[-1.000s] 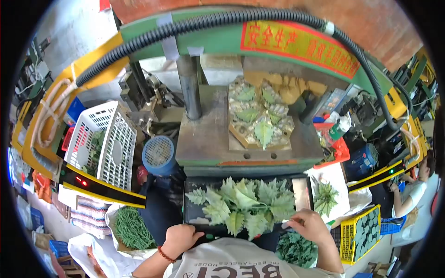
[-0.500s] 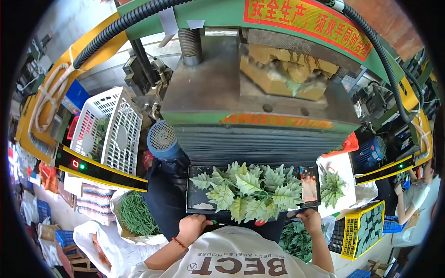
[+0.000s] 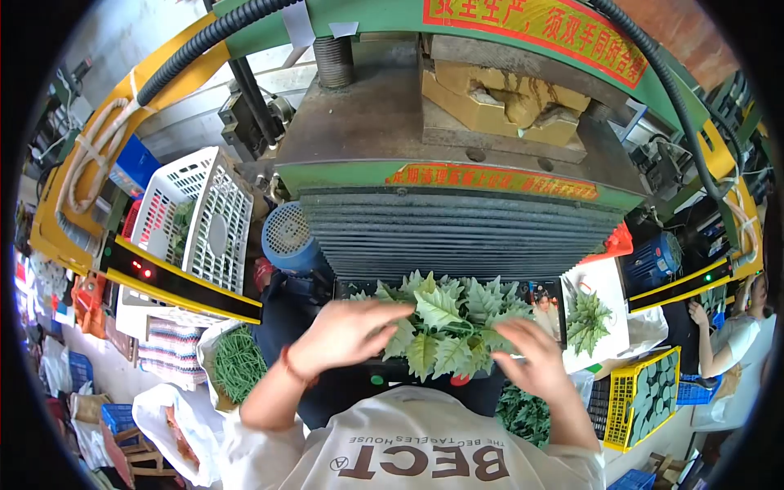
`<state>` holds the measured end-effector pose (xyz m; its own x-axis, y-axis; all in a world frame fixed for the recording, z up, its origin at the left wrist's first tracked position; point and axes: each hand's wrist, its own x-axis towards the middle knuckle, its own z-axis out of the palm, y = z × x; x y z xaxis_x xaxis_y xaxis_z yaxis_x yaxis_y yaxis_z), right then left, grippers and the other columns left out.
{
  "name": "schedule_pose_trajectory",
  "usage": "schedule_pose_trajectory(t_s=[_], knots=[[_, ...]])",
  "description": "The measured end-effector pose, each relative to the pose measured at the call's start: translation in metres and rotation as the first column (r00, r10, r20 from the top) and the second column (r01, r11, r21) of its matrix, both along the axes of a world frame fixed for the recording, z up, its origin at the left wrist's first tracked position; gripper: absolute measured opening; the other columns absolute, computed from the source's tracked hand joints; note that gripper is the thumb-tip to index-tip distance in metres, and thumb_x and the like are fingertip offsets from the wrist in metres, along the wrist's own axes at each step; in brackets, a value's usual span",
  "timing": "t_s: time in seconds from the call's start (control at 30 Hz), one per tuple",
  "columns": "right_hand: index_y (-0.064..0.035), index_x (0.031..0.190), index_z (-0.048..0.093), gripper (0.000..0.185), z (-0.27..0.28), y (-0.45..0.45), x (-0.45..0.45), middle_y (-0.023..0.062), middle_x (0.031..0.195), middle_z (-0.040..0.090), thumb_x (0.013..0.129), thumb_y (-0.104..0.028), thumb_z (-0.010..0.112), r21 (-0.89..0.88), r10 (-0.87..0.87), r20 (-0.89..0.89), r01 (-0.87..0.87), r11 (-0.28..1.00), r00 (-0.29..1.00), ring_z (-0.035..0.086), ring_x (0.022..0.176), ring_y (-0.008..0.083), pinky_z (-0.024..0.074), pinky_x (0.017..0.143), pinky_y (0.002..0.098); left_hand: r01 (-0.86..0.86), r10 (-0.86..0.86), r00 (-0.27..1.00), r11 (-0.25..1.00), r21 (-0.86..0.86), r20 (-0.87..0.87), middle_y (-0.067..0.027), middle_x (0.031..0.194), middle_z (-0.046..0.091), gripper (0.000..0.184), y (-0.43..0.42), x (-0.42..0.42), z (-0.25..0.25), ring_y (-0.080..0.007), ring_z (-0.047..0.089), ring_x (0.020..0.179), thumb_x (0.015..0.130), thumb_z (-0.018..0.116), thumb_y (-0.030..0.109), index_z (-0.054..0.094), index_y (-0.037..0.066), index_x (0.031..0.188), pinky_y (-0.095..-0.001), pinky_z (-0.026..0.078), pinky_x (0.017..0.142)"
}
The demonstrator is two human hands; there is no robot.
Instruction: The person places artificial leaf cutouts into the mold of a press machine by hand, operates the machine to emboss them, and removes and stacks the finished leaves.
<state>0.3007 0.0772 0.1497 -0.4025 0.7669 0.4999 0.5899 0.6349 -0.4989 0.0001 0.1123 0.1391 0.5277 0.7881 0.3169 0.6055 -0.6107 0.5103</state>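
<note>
A heap of green artificial leaf sprays (image 3: 441, 306) lies on the black tray in front of me. My left hand (image 3: 347, 333) hovers over the heap's left side, fingers stretched towards the leaves and slightly blurred. On the other side, my right hand (image 3: 531, 353) has its fingers apart at the right edge of the leaves. Neither hand visibly grips anything; whether the fingertips touch leaves I cannot tell. Beyond the leaves, a gold-coloured metal mould (image 3: 502, 106) sits in the press, above its grey steel bed (image 3: 351, 131). A phone (image 3: 545, 312) showing a picture lies right of the leaves.
Ribbed bellows (image 3: 457, 237) hang below the press bed. Yellow-edged sensor bars stand left (image 3: 180, 282) and right (image 3: 682, 286). A white crate (image 3: 216, 233), a sack of green stems (image 3: 238, 363) and a yellow crate (image 3: 645, 400) surround me. A co-worker's arm (image 3: 714, 347) shows at right.
Both hands have left the tray's front edge and come up to the leaves. The press bed stands higher, with more bellows showing. The mould, blurred before, is now sharp.
</note>
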Motion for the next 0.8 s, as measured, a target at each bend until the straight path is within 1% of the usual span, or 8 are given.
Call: schedule_pose_trajectory(t_s=[0.07, 0.23, 0.33, 0.4, 0.53, 0.6, 0.73, 0.8], knots=[[-0.0051, 0.112, 0.061, 0.039, -0.011, 0.014, -0.016, 0.0086, 0.089, 0.061, 0.073, -0.004, 0.068, -0.087, 0.096, 0.198, -0.080, 0.993, 0.975, 0.058, 0.066, 0.0211, 0.0485, 0.059, 0.0296, 0.142, -0.134, 0.984, 0.988, 0.061, -0.117, -0.0037, 0.070, 0.061, 0.021, 0.032, 0.003, -0.021, -0.0217, 0.052, 0.052, 0.075, 0.070, 0.011, 0.068, 0.010, 0.096, -0.0283, 0.041, 0.050], [-0.0052, 0.112, 0.061, 0.041, -0.003, 0.021, -0.016, 0.0077, 0.093, 0.060, 0.072, -0.002, 0.065, 0.066, 0.100, 0.107, -0.107, 0.992, 0.989, 0.058, 0.067, 0.0216, 0.0482, 0.059, 0.0294, 0.204, -0.202, 0.978, 0.979, 0.025, -0.058, -0.0017, 0.067, 0.057, 0.016, 0.035, -0.003, 0.024, -0.0205, 0.050, 0.051, 0.075, 0.071, 0.013, 0.068, 0.009, 0.090, -0.0286, 0.039, 0.048], [-0.0050, 0.112, 0.061, 0.042, -0.018, 0.017, -0.011, 0.0082, 0.095, 0.059, 0.071, -0.002, 0.065, 0.061, 0.050, 0.190, -0.062, 0.996, 0.981, 0.058, 0.067, 0.0219, 0.0482, 0.060, 0.0293, 0.106, -0.097, 0.991, 0.990, 0.097, -0.093, -0.0005, 0.063, 0.053, 0.011, 0.007, 0.015, 0.059, -0.0193, 0.048, 0.049, 0.075, 0.071, 0.014, 0.067, 0.008, 0.083, -0.0284, 0.039, 0.047], [-0.0048, 0.112, 0.060, 0.042, -0.034, 0.017, -0.003, 0.0087, 0.097, 0.059, 0.070, -0.002, 0.065, 0.081, -0.004, 0.275, -0.019, 0.997, 0.961, 0.058, 0.068, 0.0223, 0.0482, 0.060, 0.0292, 0.022, 0.022, 0.988, 0.960, 0.279, -0.154, 0.0001, 0.062, 0.051, 0.009, -0.009, 0.033, 0.056, -0.0205, 0.047, 0.048, 0.077, 0.070, 0.015, 0.067, 0.009, 0.082, -0.0286, 0.039, 0.047], [-0.0043, 0.112, 0.060, 0.044, -0.061, 0.014, 0.016, 0.0096, 0.102, 0.058, 0.069, -0.002, 0.065, 0.131, -0.136, 0.436, 0.087, 0.988, 0.889, 0.057, 0.069, 0.0230, 0.0481, 0.062, 0.0291, -0.134, 0.141, 0.990, 0.966, 0.223, -0.016, 0.0007, 0.062, 0.048, 0.015, -0.012, 0.061, -0.028, -0.0178, 0.044, 0.048, 0.081, 0.067, 0.017, 0.064, 0.007, 0.091, -0.0278, 0.037, 0.047], [-0.0042, 0.112, 0.060, 0.044, -0.060, 0.012, 0.021, 0.0099, 0.103, 0.058, 0.068, -0.002, 0.065, 0.144, -0.170, 0.477, 0.114, 0.983, 0.862, 0.057, 0.069, 0.0232, 0.0481, 0.062, 0.0290, -0.182, 0.179, 0.983, 0.964, 0.196, 0.032, 0.0008, 0.062, 0.047, 0.017, -0.011, 0.064, -0.034, -0.0169, 0.043, 0.047, 0.082, 0.066, 0.017, 0.064, 0.006, 0.094, -0.0276, 0.037, 0.046], [-0.0024, 0.108, 0.059, 0.042, -0.019, 0.007, 0.010, 0.0125, 0.104, 0.058, 0.069, -0.010, 0.072, 0.032, -0.156, 0.106, 0.154, 0.988, 0.982, 0.057, 0.072, 0.0236, 0.0485, 0.063, 0.0302, -0.288, 0.401, 0.853, 0.896, -0.339, 0.333, 0.0006, 0.067, 0.050, 0.027, -0.024, 0.041, 0.005, -0.0159, 0.045, 0.050, 0.092, 0.055, 0.027, 0.054, 0.003, 0.103, -0.0259, 0.039, 0.049], [-0.0013, 0.104, 0.058, 0.041, 0.003, 0.007, -0.006, 0.0141, 0.105, 0.057, 0.071, -0.018, 0.076, -0.222, 0.027, -0.126, -0.055, 0.973, 0.992, 0.057, 0.073, 0.0230, 0.0485, 0.065, 0.0310, -0.127, 0.385, 0.773, 0.873, -0.471, 0.505, -0.0015, 0.074, 0.049, 0.046, -0.018, 0.047, 0.012, -0.0110, 0.044, 0.064, 0.098, 0.041, 0.041, 0.047, -0.001, 0.117, -0.0237, 0.038, 0.062]])
